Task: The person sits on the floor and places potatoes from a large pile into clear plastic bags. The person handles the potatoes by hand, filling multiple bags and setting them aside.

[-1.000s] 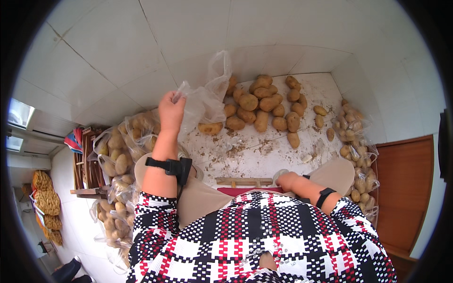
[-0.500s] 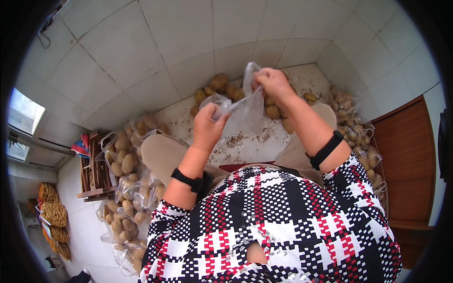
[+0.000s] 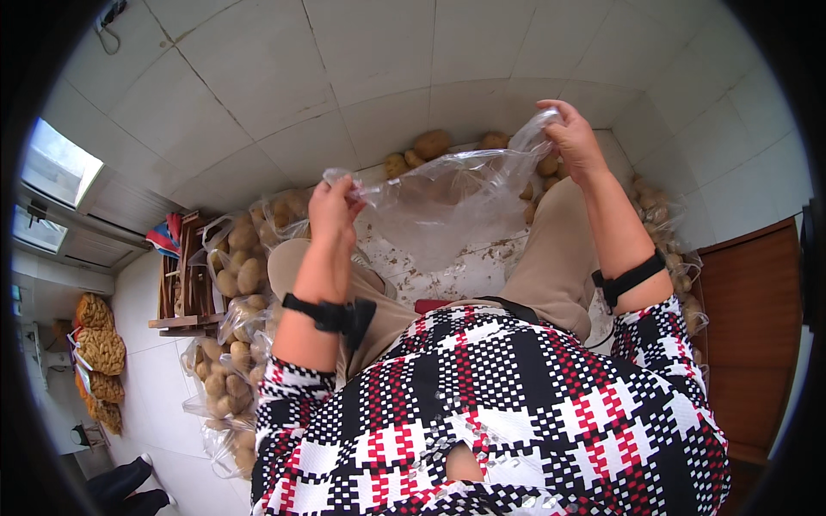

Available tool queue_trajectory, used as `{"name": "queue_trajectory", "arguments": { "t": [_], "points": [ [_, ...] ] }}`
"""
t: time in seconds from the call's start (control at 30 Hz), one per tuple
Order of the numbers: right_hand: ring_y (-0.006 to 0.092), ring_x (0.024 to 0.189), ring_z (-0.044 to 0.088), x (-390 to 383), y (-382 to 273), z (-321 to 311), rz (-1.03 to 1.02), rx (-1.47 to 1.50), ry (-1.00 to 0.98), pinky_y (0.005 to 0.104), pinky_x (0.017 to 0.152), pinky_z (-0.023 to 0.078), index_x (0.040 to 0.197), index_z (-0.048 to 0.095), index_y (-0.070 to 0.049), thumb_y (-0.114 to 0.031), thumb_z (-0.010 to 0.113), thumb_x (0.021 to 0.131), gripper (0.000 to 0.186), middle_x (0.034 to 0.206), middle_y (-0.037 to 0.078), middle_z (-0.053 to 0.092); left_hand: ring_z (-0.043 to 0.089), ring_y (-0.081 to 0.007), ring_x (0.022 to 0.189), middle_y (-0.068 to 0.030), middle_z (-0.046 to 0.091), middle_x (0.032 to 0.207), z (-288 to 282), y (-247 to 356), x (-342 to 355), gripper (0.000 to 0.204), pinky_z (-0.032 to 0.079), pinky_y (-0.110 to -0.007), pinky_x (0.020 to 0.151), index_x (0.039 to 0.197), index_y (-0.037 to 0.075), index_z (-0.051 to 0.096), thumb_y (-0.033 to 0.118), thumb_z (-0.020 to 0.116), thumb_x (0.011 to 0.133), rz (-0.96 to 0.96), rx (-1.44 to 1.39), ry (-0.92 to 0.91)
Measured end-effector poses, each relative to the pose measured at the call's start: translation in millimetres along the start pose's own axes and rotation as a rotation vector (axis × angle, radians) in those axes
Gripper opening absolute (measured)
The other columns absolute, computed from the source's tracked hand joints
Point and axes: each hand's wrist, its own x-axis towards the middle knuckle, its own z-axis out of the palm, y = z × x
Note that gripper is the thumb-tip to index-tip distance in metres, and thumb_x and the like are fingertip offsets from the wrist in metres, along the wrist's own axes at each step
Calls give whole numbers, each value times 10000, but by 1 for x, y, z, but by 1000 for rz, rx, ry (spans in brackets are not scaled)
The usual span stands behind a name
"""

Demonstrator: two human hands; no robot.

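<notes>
A clear plastic bag (image 3: pixel 439 215) is stretched open between my hands above my knees. My left hand (image 3: pixel 334 206) pinches its left rim, and my right hand (image 3: pixel 572 142) grips the gathered plastic at the upper right. Behind the bag, loose potatoes (image 3: pixel 433 144) lie along the tiled wall, partly hidden by the plastic and my right arm. Dirt flecks dot the white floor (image 3: pixel 456 279) between my legs.
Bagged potatoes are piled left (image 3: pixel 241 258) and right (image 3: pixel 654 206) of me, beside a wooden crate (image 3: pixel 176 284) and a wooden door (image 3: pixel 744 335). Orange mesh sacks (image 3: pixel 99 361) stand farther left. Another person's dark-trousered legs (image 3: pixel 120 486) show at lower left.
My right hand has risen from beside my knee to the bag, then moved right and up. My left hand has shifted down, then left, and the bag is now spread wide.
</notes>
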Motion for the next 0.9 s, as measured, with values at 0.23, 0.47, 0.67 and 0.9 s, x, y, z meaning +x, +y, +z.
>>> {"name": "queue_trajectory", "arguments": {
  "t": [0.23,0.47,0.67,0.9],
  "points": [
    [63,688,511,23,-90,-3,-611,-76,26,210,595,408,927,630,-65,-141,475,905,174,755,-7,591,587,-173,674,-76,583,758,53,134,-5,84,510,-282,610,891,30,519,-7,554,824,801,-91,-36],
    [229,808,582,-65,-21,7,-789,-648,-239,354,700,471,898,599,-62,22,535,725,203,865,123,615,517,-171,930,-111,541,954,9,41,-82,203,445,-287,781,952,37,484,-39,522,767,1045,734,-126],
    [179,659,571,-125,65,-20,261,-553,-686,307,627,452,801,610,-17,-40,562,742,79,729,76,631,557,-121,703,-50,557,822,-28,-49,-61,227,449,-239,635,1005,24,511,-22,472,786,45,133,109],
    [90,668,564,-116,65,-40,478,145,-345,251,678,485,903,585,-14,-94,627,792,143,742,20,602,517,-88,657,-14,559,779,0,-40,-54,182,418,-221,600,961,26,547,-2,539,782,139,190,-48]
  ]
}}
